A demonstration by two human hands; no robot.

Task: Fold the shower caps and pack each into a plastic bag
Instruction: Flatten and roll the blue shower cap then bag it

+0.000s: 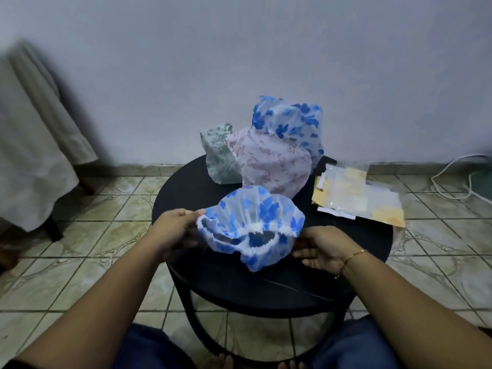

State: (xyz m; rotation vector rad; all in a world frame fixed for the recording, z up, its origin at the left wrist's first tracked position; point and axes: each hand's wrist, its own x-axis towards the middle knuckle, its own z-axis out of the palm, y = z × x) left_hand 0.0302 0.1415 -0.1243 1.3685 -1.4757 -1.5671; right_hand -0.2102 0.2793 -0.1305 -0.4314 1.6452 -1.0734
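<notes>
Both hands, left hand (173, 230) and right hand (322, 251), are pinching the blue shower cap (250, 227) by its edges above the surface (332, 283).

No legible text or labels anywhere, perhaps through blur.

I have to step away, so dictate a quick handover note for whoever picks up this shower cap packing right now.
Left hand: pinches the elastic rim of the blue-flowered cap, grip on its left edge.
Right hand: holds the cap's right side, fingers partly hidden.
The cap is held open over the round black table, not yet folded.
Waiting at the back: green cap, pink cap, second blue cap.
Plastic bags lie at the table's right edge.
Done: no packed cap visible. Left: fold and bag all four.
</notes>
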